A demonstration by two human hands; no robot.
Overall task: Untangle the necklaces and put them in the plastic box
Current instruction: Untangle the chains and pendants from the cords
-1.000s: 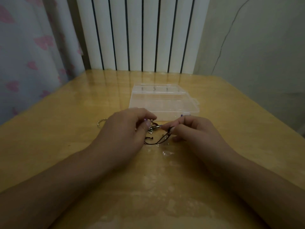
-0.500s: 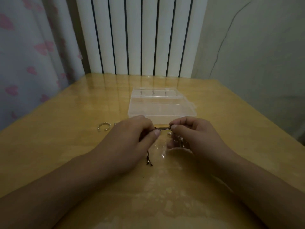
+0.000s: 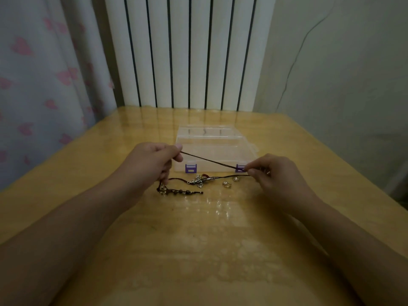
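Note:
A dark cord necklace is stretched taut between my two hands above the table. My left hand pinches one end of it between thumb and forefinger. My right hand pinches the other end near the box's right clasp. A second stretch of cord with silver charms lies on the table below, and a beaded part trails under my left hand. The clear plastic box with purple clasps sits shut just beyond my hands.
Two small silver rings lie on the wooden table near my right hand. A white radiator stands behind the table, a curtain with pink hearts at the left, a wall at the right.
My hands have moved apart, from nearly touching to wide, drawing the dark cord out straight between them. The charms and rings now show on the table.

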